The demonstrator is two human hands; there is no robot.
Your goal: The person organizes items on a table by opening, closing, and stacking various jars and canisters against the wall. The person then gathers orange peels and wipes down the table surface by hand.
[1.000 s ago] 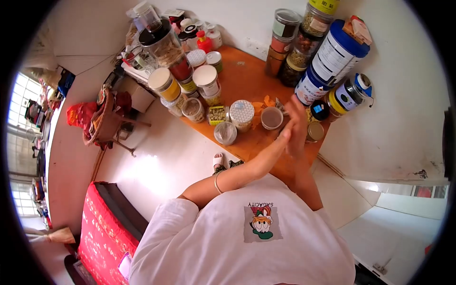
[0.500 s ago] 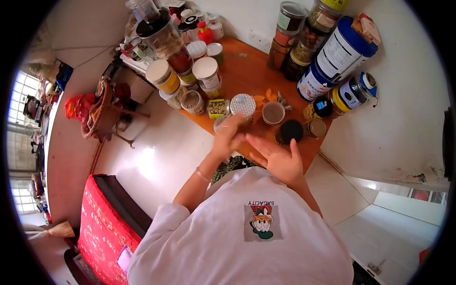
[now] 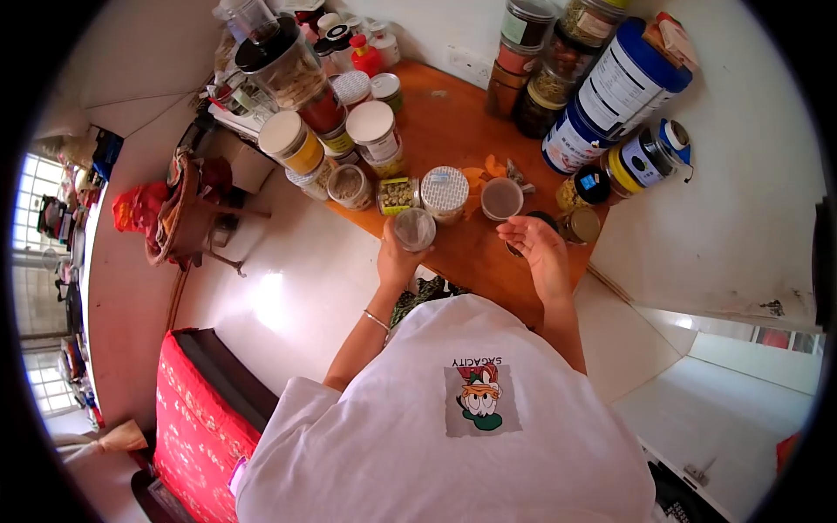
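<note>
My left hand (image 3: 400,259) is wrapped around a small clear plastic jar (image 3: 414,229) at the table's near edge. My right hand (image 3: 539,252) is raised with its palm inward and its fingers apart, slightly curled, and nothing shows in it. Behind that hand, a black-lidded jar (image 3: 544,218) is mostly hidden. Between the hands and farther back stands an uncovered pale cup-like container (image 3: 502,200). A jar with a white patterned lid (image 3: 445,190) stands just beyond the held jar, beside a jar of small greenish pieces (image 3: 398,196) lying on its side.
More jars (image 3: 373,127) crowd the left of the wooden table (image 3: 445,113). Stacked jars and a large blue-and-white tub (image 3: 602,91) stand at the back right. Orange peel-like pieces (image 3: 494,167) lie mid-table. A red-covered piece of furniture (image 3: 196,418) is at lower left.
My hands have moved apart from close together in the middle. The left has closed around the clear jar; the right has shifted right and turned, its fingers curling.
</note>
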